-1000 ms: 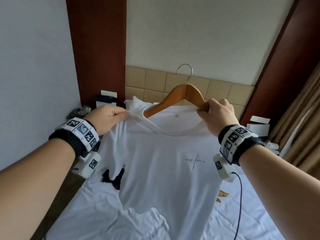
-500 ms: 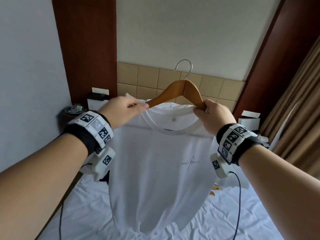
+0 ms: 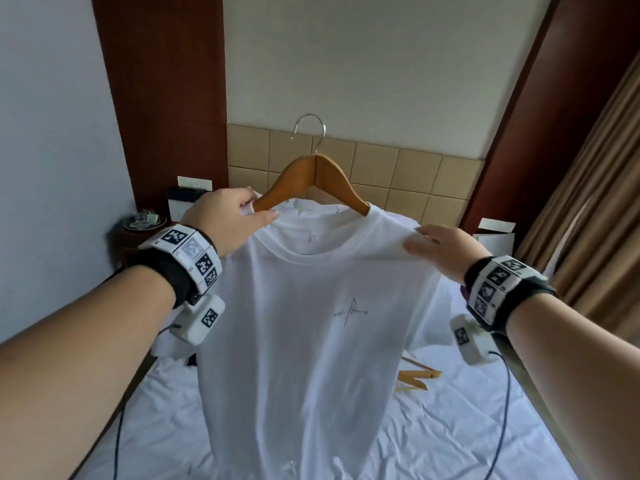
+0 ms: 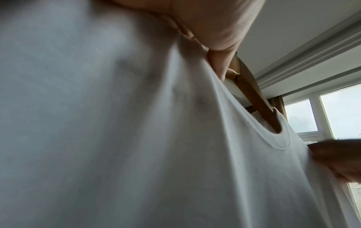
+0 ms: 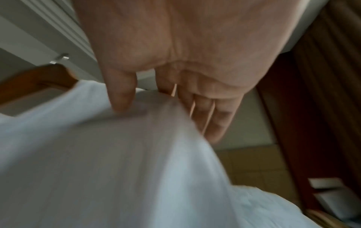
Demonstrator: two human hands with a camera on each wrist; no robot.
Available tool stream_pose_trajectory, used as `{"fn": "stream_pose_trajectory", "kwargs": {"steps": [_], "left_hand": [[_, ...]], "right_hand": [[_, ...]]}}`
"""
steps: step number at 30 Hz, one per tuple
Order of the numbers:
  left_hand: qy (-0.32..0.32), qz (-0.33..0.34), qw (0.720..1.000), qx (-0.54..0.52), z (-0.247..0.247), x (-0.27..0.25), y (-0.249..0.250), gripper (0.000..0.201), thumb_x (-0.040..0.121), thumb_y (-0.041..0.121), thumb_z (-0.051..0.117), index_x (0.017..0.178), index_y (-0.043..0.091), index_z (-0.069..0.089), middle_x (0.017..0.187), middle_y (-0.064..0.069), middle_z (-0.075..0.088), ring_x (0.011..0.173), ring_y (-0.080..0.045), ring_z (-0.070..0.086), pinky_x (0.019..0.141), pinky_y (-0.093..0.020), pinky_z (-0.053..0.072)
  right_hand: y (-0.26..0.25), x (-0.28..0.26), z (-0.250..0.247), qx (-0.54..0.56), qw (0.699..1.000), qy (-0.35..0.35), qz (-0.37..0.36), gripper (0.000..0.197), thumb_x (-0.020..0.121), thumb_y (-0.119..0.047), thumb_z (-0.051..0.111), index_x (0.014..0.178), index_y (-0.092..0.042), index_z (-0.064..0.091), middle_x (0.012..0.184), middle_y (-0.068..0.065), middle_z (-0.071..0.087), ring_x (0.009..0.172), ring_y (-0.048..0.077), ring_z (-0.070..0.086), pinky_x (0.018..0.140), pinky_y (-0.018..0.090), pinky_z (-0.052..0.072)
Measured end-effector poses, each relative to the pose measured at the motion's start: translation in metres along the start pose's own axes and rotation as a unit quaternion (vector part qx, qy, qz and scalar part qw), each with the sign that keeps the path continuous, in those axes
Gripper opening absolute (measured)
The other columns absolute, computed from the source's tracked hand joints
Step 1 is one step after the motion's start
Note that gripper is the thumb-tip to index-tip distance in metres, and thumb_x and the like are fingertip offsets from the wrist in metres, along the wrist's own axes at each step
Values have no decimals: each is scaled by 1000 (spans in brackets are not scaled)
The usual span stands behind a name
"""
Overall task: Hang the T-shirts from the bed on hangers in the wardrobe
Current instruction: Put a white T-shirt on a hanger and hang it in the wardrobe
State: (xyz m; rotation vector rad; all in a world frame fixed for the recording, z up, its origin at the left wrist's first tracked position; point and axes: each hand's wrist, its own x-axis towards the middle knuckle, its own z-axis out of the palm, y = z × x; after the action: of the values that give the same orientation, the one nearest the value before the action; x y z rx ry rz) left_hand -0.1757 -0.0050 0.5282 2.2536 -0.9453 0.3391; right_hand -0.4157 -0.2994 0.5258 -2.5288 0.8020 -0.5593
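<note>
A white T-shirt (image 3: 311, 341) with small script on the chest hangs on a wooden hanger (image 3: 311, 171) with a metal hook, held up over the bed. My left hand (image 3: 258, 209) pinches the hanger's left arm together with the shirt's shoulder fabric; the left wrist view shows the thumb against the wood of the hanger (image 4: 252, 94). My right hand (image 3: 419, 239) lies on the shirt's right shoulder with straight fingers. In the right wrist view the thumb touches the cloth and the fingers reach past it, with the hanger's end (image 5: 39, 78) showing to the left.
The bed (image 3: 467, 427) with its white sheet lies below, with spare wooden hangers (image 3: 415, 375) on it to the right. A bedside table (image 3: 121, 244) with a glass dish stands at the left, brown curtains (image 3: 588, 202) at the right, a tiled headboard (image 3: 398, 171) behind.
The shirt and hanger have risen off the bed. The right hand let go of the hanger's right arm and slid outward over the shoulder, which now covers that arm.
</note>
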Motion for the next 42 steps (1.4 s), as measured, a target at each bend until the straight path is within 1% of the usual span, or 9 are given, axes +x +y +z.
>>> {"fn": "stream_pose_trajectory", "kwargs": {"steps": [6,9,12,16,24,27,31,37,42], "left_hand": [[30,1,1000,0,-8,10,-12,47,91,61,63,78,17,60,61,-3,53,61,-24,56,52,-31,35],[26,-1,1000,4,-7,14,-18,48,89,64,63,85,17,64,73,-3,61,70,-24,59,63,-38,49],[17,3,1000,-3,-6,16,-23,47,86,69,61,92,24,67,90,-1,66,82,-23,61,81,-47,56],[16,14,1000,-22,-5,15,-28,45,87,67,63,86,22,70,75,-10,67,70,-27,63,61,-40,50],[5,-11,1000,-19,-12,9,-60,43,89,63,65,80,21,66,68,-8,61,66,-27,59,59,-35,43],[-2,-8,999,-34,-12,2,-61,41,90,61,67,80,21,66,68,-8,60,65,-27,58,59,-34,40],[-1,-4,998,-65,-9,-7,-49,28,89,57,70,76,33,66,64,6,60,63,-17,59,57,-30,40],[-42,5,998,-42,4,-15,-32,25,85,68,66,84,43,66,82,16,66,80,-9,63,66,-28,42],[-64,16,997,-45,11,-28,-17,40,77,70,73,95,35,68,82,12,63,77,-9,60,63,-29,42]], "right_hand": [[60,6,13,79,987,-26,136,3,93,-9,67,93,-8,69,84,14,77,73,26,76,73,42,64],[58,11,9,86,988,16,129,10,93,-12,66,85,-10,71,76,8,77,76,28,77,76,45,64],[44,13,1,109,986,16,126,16,91,-20,72,105,-15,66,82,8,76,74,22,77,76,45,64],[26,10,6,67,988,-37,134,23,92,-22,72,110,-24,59,67,11,75,58,22,72,59,35,59],[35,14,-4,148,981,64,109,9,97,-10,63,94,-8,71,64,12,73,68,31,74,74,42,62],[40,15,-11,-9,981,141,136,22,92,-10,59,110,-15,72,103,16,75,86,32,69,79,34,53],[20,6,-5,-64,982,95,148,60,90,-7,50,149,-22,46,153,15,38,121,33,53,95,32,43],[-41,-8,14,-19,999,28,-35,50,95,-30,61,145,-28,55,143,-5,60,127,18,59,106,32,44],[-66,-25,36,-112,992,-40,-46,30,97,-51,59,113,-26,63,93,-10,65,88,18,62,64,26,38]]}}
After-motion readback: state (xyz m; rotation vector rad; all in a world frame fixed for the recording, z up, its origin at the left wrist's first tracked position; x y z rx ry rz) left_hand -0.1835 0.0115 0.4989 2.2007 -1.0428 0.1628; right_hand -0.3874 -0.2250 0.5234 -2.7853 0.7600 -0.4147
